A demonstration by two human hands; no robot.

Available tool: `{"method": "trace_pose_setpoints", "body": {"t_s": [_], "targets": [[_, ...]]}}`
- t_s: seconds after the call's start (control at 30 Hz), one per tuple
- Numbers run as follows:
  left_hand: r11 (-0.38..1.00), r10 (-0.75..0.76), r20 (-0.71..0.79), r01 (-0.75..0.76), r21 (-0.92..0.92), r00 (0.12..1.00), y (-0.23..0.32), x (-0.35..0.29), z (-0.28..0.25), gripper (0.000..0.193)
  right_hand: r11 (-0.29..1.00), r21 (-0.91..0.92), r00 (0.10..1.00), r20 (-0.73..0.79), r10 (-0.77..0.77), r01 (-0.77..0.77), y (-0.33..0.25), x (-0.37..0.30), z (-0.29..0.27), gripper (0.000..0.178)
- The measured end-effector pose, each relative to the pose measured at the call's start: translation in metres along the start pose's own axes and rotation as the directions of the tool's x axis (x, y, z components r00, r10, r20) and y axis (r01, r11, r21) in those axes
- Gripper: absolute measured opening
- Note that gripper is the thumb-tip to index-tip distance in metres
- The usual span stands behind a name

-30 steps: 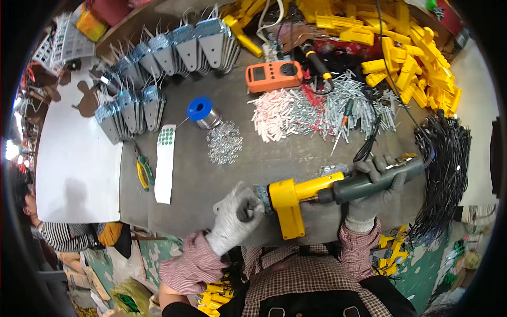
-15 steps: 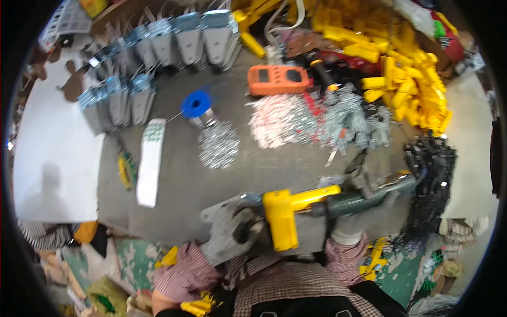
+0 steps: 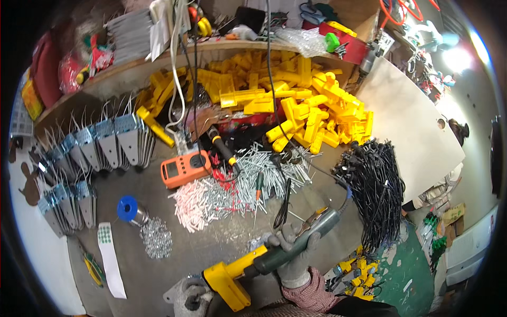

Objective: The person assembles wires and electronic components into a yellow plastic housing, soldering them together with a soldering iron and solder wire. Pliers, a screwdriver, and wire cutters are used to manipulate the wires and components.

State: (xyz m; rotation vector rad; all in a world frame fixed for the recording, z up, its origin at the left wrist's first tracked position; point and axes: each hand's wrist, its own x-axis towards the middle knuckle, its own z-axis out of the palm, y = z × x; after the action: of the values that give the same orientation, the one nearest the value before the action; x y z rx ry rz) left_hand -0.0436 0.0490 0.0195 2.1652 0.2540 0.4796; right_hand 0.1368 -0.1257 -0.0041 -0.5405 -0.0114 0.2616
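Observation:
My left hand (image 3: 191, 297), in a grey glove, is closed at the lower edge around a grey metal plate (image 3: 172, 294). The plate joins a yellow plastic housing (image 3: 226, 288) with a long arm. In my right hand (image 3: 293, 260), also gloved, is a dark green electric screwdriver (image 3: 296, 247), tilted up to the right. Its front end lies against the yellow housing; the bit's tip is hidden. Behind the driver are loose metal pins (image 3: 264, 177) and a small green-handled screwdriver (image 3: 259, 185).
Yellow plastic parts (image 3: 317, 113) are heaped at the back. An orange multimeter (image 3: 185, 169), a blue solder spool (image 3: 129, 210), and metal brackets (image 3: 113, 145) stand left. Black cables (image 3: 372, 195) hang over the right edge. Cords dangle above the bench; green-handled cutters (image 3: 94, 269) lie at left.
The view has swung up and right, so the bench contents sit further left and the back shelf shows. Both hands still hold the housing assembly and driver, now tilted in the picture.

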Motion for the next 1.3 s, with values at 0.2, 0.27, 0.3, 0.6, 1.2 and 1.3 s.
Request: {"method": "trace_pose_setpoints", "body": {"t_s": [0.2,0.27,0.3,0.6,1.2,1.3], "targets": [[0.999,0.020,0.041,-0.022,0.033,0.999,0.012,0.003,0.000,0.008,0.982,0.189,0.984,0.171,-0.041,0.008,-0.010,-0.005,-0.003,0.051],[0.999,0.037,0.012,-0.037,-0.010,0.999,0.007,0.002,0.004,0.009,0.981,0.192,0.991,0.131,-0.041,0.015,-0.008,-0.002,0.003,0.053],[0.997,0.043,-0.021,-0.044,-0.061,0.999,0.006,0.003,0.006,0.009,0.991,0.109,0.993,0.083,-0.080,0.071,-0.006,-0.001,0.007,0.055],[0.994,-0.014,-0.024,0.017,0.112,1.000,-0.017,-0.077,0.039,0.046,0.290,-0.955,0.998,-0.064,0.009,-0.064,-0.163,0.070,-0.023,0.038],[0.884,-0.017,-0.110,0.067,0.462,0.994,-0.021,-0.059,-0.010,0.032,-0.422,-0.663,0.649,0.733,-0.201,0.618,-0.072,0.227,0.002,0.028],[0.887,0.045,-0.110,0.012,0.461,0.993,-0.033,-0.015,-0.055,0.030,-0.064,-0.524,0.523,0.851,-0.033,0.849,-0.064,0.166,0.104,0.032]]}}
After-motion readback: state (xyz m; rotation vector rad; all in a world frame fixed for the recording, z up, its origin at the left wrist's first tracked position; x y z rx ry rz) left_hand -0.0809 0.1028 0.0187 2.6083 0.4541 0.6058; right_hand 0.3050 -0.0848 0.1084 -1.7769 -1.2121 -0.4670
